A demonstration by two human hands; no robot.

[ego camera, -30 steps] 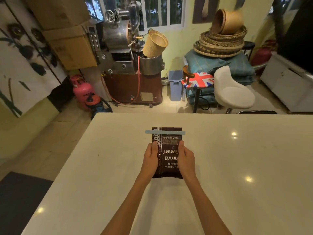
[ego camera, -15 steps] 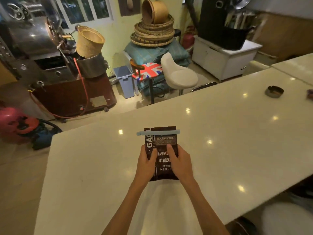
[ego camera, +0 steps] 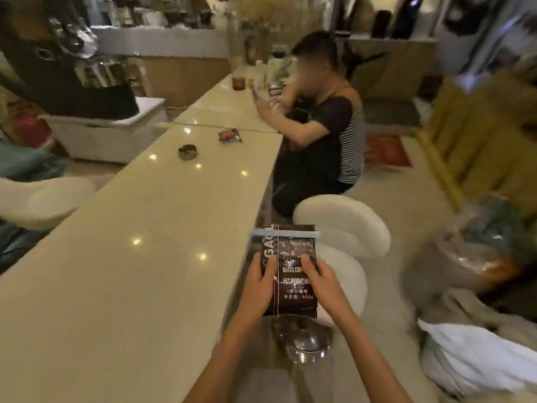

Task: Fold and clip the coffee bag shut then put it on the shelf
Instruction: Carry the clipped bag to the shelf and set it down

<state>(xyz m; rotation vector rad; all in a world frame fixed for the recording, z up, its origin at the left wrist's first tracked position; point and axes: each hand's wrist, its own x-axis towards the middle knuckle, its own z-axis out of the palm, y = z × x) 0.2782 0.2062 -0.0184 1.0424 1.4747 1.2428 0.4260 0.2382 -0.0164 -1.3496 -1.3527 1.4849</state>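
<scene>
The dark coffee bag (ego camera: 290, 271) is held upright in the air, past the right edge of the long pale counter (ego camera: 130, 257) and above a white stool (ego camera: 345, 225). A pale blue clip (ego camera: 284, 233) spans its folded top. The left hand (ego camera: 260, 282) clasps the bag's left edge and the right hand (ego camera: 321, 282) its right edge, thumbs pressed on the printed front, the clip well above both. A seated person (ego camera: 328, 126) is further along the counter.
</scene>
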